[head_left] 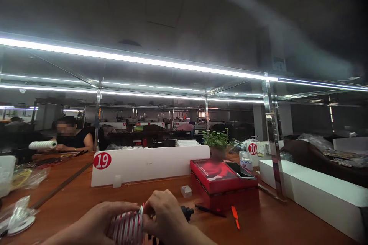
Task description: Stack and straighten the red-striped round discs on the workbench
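At the bottom middle, a ribbed bundle (126, 226) with red and silver-white stripes is in my left hand (96, 220). The thumb lies along its top, and the lower part is cut off by the frame edge. My right hand (165, 212) is closed at the bundle's right end, by a thin pale and red edge; what its fingertips pinch is hidden. Behind the right hand a black object (187, 213) shows only in part. A small clear box (186, 191) lies just beyond the hands.
A red box (224, 180) carries a phone (240, 170). Orange tool (235, 217) and black pen-like stick (209, 210) lie right. White divider (152, 166) marked 19 stands ahead; metal post (273, 138) and long white box (313, 195) stand right. A person (76, 136) sits far left.
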`<state>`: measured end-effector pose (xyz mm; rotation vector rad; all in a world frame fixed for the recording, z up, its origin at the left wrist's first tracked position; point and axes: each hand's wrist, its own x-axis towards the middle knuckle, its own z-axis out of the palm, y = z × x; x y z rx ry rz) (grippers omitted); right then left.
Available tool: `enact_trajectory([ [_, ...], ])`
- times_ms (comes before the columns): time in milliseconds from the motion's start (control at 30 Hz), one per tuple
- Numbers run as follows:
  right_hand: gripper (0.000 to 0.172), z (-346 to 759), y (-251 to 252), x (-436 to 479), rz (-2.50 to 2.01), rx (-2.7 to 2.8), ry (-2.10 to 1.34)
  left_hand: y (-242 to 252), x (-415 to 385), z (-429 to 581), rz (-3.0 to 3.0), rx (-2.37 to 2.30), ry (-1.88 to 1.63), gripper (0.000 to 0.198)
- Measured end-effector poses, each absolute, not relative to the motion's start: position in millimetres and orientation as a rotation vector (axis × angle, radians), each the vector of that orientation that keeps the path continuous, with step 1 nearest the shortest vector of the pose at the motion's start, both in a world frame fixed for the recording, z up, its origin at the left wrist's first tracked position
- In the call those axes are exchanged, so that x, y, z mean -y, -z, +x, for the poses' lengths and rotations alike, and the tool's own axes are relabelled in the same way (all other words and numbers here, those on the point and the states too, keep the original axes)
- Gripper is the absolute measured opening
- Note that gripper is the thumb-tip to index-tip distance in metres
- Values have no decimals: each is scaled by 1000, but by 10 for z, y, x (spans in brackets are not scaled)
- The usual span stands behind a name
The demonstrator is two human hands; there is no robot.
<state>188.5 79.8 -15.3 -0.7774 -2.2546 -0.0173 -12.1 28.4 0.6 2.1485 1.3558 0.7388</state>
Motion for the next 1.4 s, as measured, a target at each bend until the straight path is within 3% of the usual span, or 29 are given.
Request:
enact_trajectory([
  [200,13,1798,314,-908,-733,2159,-21,-31,-525,-243,2066,-1074,-572,76],
  [467,11,1872,215,-785,-716,2047,-155,48,-608,-317,2047,-1017,-569,71],
  [700,13,1850,277,-842,-680,2088,-45,73,-605,-349,2040,-1056,-568,76],
  [900,11,1852,190,-789,-768,2181,-82,17,-571,-313,2043,-1035,-566,74],
  [1133,19,1912,-89,-766,-842,2497,-388,63,-599,-338,2048,-1049,-593,78],
  [1400,16,1926,-137,-857,-711,2656,-321,50,-584,-331,2091,-1001,-623,90],
])
